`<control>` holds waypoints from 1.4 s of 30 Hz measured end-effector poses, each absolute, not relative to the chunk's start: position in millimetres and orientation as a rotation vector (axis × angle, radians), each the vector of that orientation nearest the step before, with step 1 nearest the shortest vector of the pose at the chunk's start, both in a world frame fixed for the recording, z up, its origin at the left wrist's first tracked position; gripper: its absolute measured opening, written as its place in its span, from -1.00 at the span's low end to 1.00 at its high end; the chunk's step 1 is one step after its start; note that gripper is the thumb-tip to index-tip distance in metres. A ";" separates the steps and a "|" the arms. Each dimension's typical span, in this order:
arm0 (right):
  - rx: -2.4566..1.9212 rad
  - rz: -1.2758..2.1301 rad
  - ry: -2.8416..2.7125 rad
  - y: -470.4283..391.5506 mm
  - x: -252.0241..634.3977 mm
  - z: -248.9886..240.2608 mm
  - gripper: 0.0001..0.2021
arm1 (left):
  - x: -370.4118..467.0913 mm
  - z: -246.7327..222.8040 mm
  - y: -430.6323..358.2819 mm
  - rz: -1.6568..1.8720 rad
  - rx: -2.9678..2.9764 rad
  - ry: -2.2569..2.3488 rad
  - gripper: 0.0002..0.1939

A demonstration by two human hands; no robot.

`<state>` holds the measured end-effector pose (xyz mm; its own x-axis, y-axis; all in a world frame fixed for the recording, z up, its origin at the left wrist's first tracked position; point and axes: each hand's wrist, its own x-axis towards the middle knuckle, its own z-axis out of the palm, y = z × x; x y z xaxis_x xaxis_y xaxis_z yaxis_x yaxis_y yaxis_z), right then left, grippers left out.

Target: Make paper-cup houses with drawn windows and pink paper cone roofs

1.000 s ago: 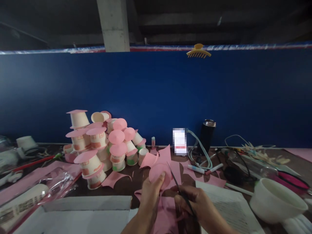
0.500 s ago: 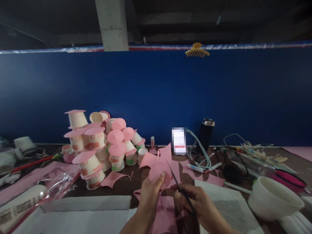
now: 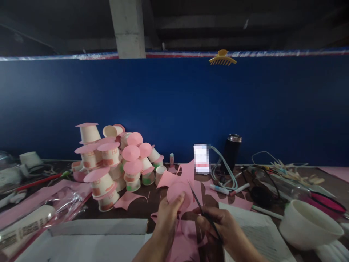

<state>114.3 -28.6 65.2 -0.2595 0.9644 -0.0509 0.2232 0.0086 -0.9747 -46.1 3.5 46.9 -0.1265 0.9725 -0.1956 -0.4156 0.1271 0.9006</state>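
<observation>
My left hand (image 3: 167, 218) pinches a pink paper circle (image 3: 176, 192) that is part of a larger pink sheet (image 3: 188, 236) lying under both hands. My right hand (image 3: 220, 227) holds thin black scissors (image 3: 200, 209), whose blades point up and left beside the circle's right edge. Both hands are low in the middle of the view, over the dark table. Pink paper offcuts (image 3: 174, 176) lie just beyond them.
A heap of paper cups with pink lids (image 3: 114, 163) stands at left. A white bowl (image 3: 309, 223) sits at right, on printed paper (image 3: 253, 229). Markers (image 3: 229, 190), cables, a black flask (image 3: 231, 153) and a blue partition (image 3: 174, 109) lie behind. A white box (image 3: 92, 240) is near left.
The scissors and my right hand have shifted slightly down along the circle's edge. The left hand keeps its hold on the pink circle.
</observation>
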 end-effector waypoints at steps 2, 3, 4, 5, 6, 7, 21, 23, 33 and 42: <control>-1.251 1.310 -1.573 -28.5 114.6 64.8 -0.52 | -46.7 46.8 3.5 1.368 0.704 1.092 -0.54; -1.251 1.308 -1.575 -28.4 114.8 64.3 -0.52 | -47.1 46.6 3.5 1.368 0.711 1.099 -0.54; -1.253 1.305 -1.575 -28.4 114.9 63.7 -0.52 | -47.3 46.2 3.6 1.371 0.721 1.103 -0.54; -1.257 1.301 -1.573 -28.3 114.9 63.0 -0.52 | -47.6 45.7 3.7 1.373 0.731 1.104 -0.54; -1.263 1.292 -1.571 -28.1 114.9 62.3 -0.52 | -47.9 45.0 3.9 1.373 0.739 1.105 -0.54; -1.269 1.282 -1.570 -27.9 114.9 61.9 -0.52 | -48.1 44.2 4.1 1.375 0.742 1.107 -0.53; -1.281 1.294 -1.583 -29.3 116.0 65.3 -0.60 | -51.8 28.5 16.1 1.400 0.744 1.113 -0.53; -1.298 1.318 -1.559 -29.5 115.3 66.3 -0.58 | -51.7 28.7 16.4 1.403 0.737 1.113 -0.52; -1.307 1.325 -1.541 -29.3 113.5 67.3 -0.66 | -51.5 32.7 15.8 1.437 0.675 1.076 -0.56; -1.303 1.326 -1.536 -29.8 113.0 67.6 -0.63 | -52.3 37.3 15.0 1.448 0.694 1.104 -0.59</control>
